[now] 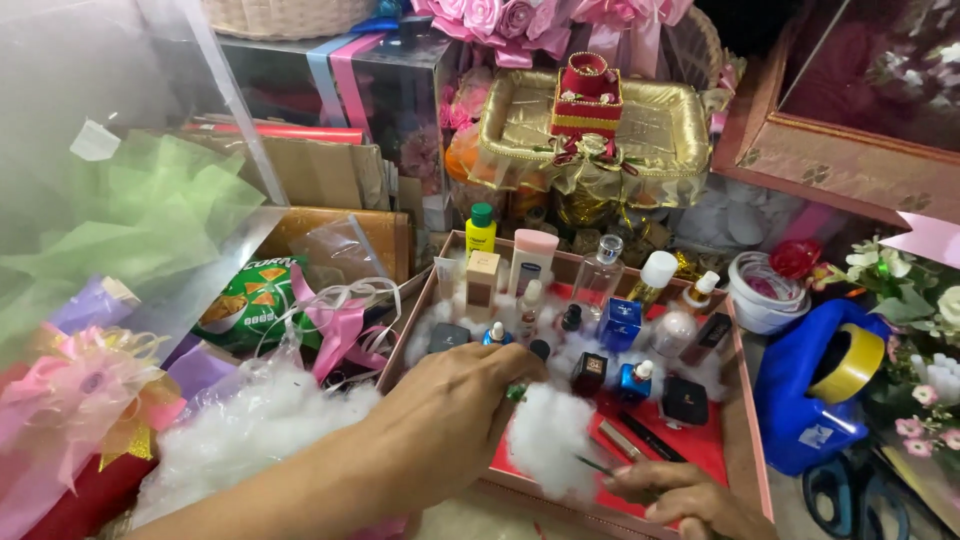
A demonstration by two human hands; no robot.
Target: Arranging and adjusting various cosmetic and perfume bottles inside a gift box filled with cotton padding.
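Observation:
My left hand (455,400) reaches from the lower left into a flat pink gift tray (748,440) with a red lining, its fingertips pinched on a small green-tipped item by a tuft of white stuffing (545,435). My right hand (680,495) rests at the tray's front edge, gripping a thin green stick that pokes into the tuft. The tray holds several cosmetic bottles, among them a yellow bottle with a green cap (481,230), a blue perfume box (620,322) and a black compact (685,400).
A blue tape dispenser (815,385) with a yellow roll lies to the right of the tray, scissors (845,495) below it. A bag of white stuffing (250,430), pink ribbon and a green snack bag (250,300) lie left. A gold tray (590,130) stands behind.

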